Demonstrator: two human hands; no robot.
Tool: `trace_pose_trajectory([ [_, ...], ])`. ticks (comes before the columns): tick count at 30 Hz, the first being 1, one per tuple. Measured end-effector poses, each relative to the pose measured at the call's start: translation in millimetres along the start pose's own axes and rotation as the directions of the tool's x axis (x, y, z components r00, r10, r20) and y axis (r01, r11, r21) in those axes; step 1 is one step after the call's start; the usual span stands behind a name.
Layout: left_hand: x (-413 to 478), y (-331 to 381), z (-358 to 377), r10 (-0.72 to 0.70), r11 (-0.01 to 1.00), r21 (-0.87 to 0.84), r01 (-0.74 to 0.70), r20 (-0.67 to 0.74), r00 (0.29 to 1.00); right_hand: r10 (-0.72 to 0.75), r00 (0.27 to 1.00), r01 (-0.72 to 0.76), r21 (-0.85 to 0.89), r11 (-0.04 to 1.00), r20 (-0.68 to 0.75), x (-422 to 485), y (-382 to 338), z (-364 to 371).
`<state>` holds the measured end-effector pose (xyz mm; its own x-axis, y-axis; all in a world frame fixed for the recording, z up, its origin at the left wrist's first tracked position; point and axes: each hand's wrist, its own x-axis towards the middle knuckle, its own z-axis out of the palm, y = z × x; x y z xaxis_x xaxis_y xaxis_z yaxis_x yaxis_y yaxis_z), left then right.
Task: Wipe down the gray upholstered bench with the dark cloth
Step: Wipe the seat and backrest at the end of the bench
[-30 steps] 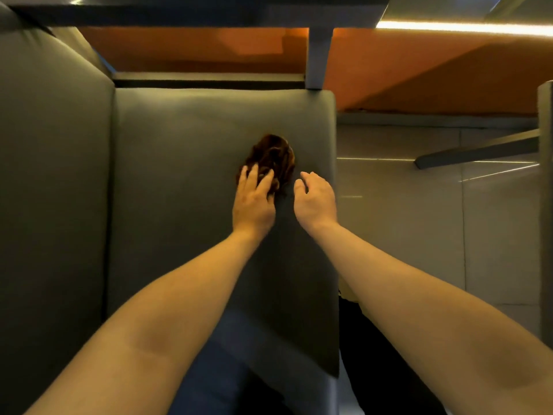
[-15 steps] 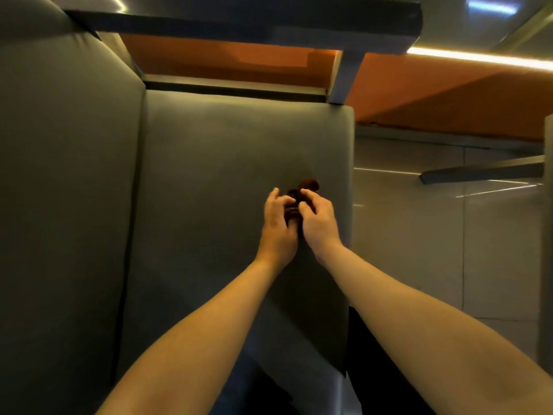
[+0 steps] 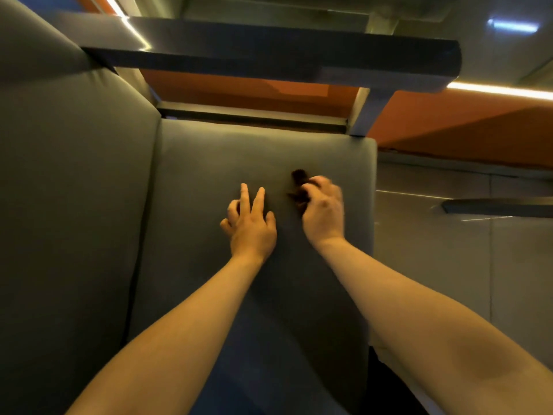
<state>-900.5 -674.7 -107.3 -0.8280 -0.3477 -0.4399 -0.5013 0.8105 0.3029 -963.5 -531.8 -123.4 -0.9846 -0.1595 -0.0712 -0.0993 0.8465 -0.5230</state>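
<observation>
- My right hand [image 3: 323,209] grips the bunched dark cloth [image 3: 300,187] near the bench [image 3: 209,163] seat's right edge.
- My left hand [image 3: 250,224] sits relaxed, fingers extended, just left of it.
- Unwiped seat likely stretches leftward, so I judge the right hand leads.

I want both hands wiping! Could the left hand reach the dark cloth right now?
Probably yes: the left hand lies on the bench beside the dark cloth, nothing between them, though the right hand grips it.
</observation>
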Motion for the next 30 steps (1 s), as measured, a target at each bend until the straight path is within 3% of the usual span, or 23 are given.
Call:
trace_pose_trajectory([
  [2, 1.0, -11.6, 1.3, 0.003, 1.0, 0.026, -0.003, 0.002, 1.0, 0.143, 0.985, -0.144, -0.006, 0.989, -0.098, 24.9, 21.7, -11.3],
  [4, 1.2, -28.7, 0.6, -0.034, 0.999, -0.004, 0.034, -0.026, 0.999, 0.256, 0.962, -0.252, 0.052, 0.966, -0.092, 40.0, 19.9, -10.7],
  [7, 3.3, -64.0, -7.8, -0.178, 0.983, -0.067, 0.169, -0.165, 0.97, 0.267, 0.96, -0.26, 0.086, 0.962, -0.08, 46.7, -12.4, 10.3],
  [10, 2.4, -107.0, -19.7, -0.319, 0.947, -0.113, 0.301, -0.223, 0.921, 0.19, 0.979, -0.18, 0.129, 0.975, -0.07, 53.0, -51.2, 36.3],
  [15, 4.4, -143.6, -24.1, -0.284, 0.959, -0.04, 0.282, -0.079, 0.955, 0.042, 0.999, -0.039, 0.138, 0.99, -0.02, 50.1, -109.1, 78.4],
  [19, 6.8, -143.2, -23.9, -0.284, 0.958, -0.058, 0.279, -0.08, 0.956, -0.155, 0.988, 0.151, 0.116, 0.982, 0.027, 30.5, -123.4, 91.6],
  [21, 6.6, -143.4, -26.3, -0.293, 0.955, -0.058, 0.289, -0.06, 0.954, -0.299, 0.947, 0.278, 0.164, 0.946, 0.118, 4.3, -153.7, 105.0],
  [24, 5.6, -143.6, -28.9, -0.27, 0.963, 0.013, 0.27, -0.027, 0.963, -0.431, 0.865, 0.357, 0.288, 0.888, 0.257, -16.6, -186.3, 117.3],
  [28, 5.2, -147.1, -26.1, -0.262, 0.961, -0.099, 0.257, -0.038, 0.964, -0.601, 0.745, 0.533, 0.282, 0.798, 0.29, 37.9, -161.0, 97.5],
  [30, 6.9, -150.9, -25.4, -0.244, 0.961, -0.134, 0.24, -0.012, 0.97, -0.485, 0.85, 0.434, 0.25, 0.866, 0.205, 76.5, -161.9, 95.1],
])
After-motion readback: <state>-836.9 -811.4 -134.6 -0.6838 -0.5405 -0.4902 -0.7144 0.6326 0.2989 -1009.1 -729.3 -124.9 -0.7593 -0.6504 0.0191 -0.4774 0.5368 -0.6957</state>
